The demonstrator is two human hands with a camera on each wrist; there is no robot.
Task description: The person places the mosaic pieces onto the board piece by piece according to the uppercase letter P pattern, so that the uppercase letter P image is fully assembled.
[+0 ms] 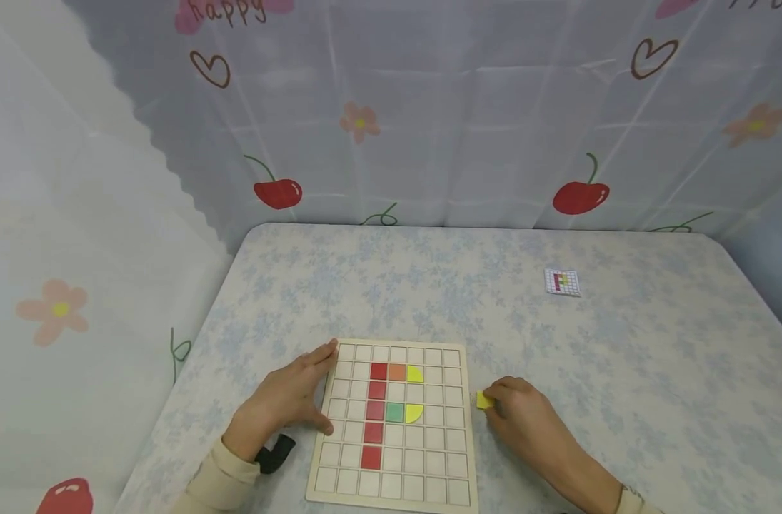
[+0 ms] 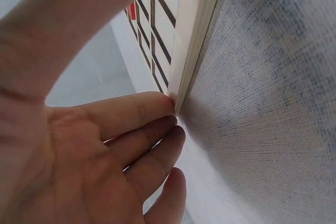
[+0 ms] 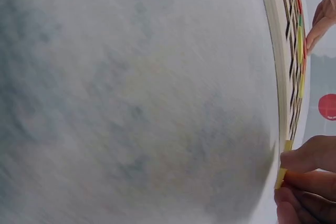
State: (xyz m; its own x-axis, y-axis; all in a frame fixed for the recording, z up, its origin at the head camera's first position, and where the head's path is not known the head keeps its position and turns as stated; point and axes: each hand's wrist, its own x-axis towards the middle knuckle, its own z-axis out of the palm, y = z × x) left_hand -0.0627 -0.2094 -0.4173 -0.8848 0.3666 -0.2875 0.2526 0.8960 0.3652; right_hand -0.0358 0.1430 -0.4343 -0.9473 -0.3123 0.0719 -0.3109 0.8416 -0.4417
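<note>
A wooden grid board [image 1: 429,457] lies flat on the table, with a column of red square tiles [image 1: 375,410] in it. Beside that column sit an orange tile [image 1: 397,372], a green tile [image 1: 395,412] and two yellow rounded tiles [image 1: 414,413]. My left hand [image 1: 288,395] rests at the board's left edge, its fingers extended; in the left wrist view a fingertip touches the board's corner [image 2: 178,90]. Just off the board's right side, my right hand [image 1: 525,417] pinches a yellow tile [image 1: 483,401] between thumb and fingers, seen edge-on in the right wrist view.
A small card [image 1: 562,282] printed with a coloured grid pattern lies at the back right of the table [image 1: 429,285]. A black object [image 1: 276,454] shows by the left wrist. Behind the table hangs a patterned curtain [image 1: 442,157].
</note>
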